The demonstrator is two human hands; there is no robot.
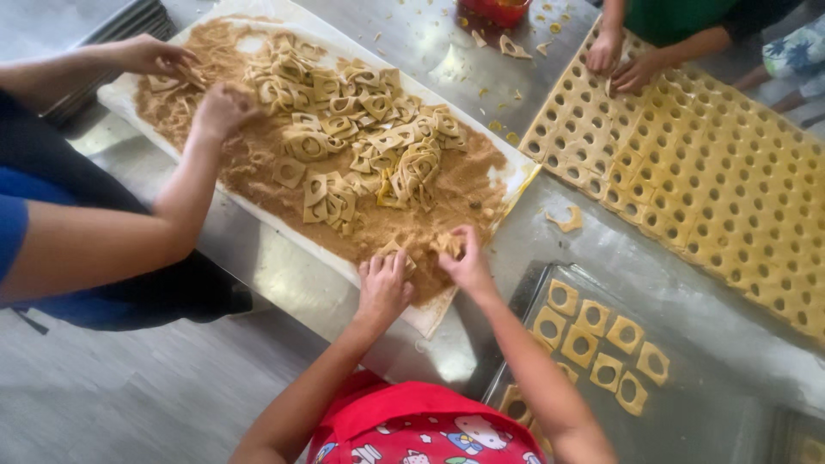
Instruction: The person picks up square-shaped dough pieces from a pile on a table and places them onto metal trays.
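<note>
My left hand (382, 288) rests on the near edge of a brown crumb layer (249, 163), fingertips closed over a pale square dough piece with a hole (396, 251). Just to its right, my right hand (468, 265) pinches another dough piece (447, 244) in the crumbs. The crumbs lie on a long white sheet (430, 318) on the steel table. A heap of coated dough squares (361, 129) fills the middle of the sheet. Close to my right forearm, a dark tray (687, 412) holds several plain dough squares (593, 339).
A person in blue at the left has both hands (219, 107) in the crumbs at the far end. Another person's hands (623, 64) work on a large rolled dough sheet full of round holes (713, 172). Dough scraps (567, 221) and a red container (494, 10) lie on the table.
</note>
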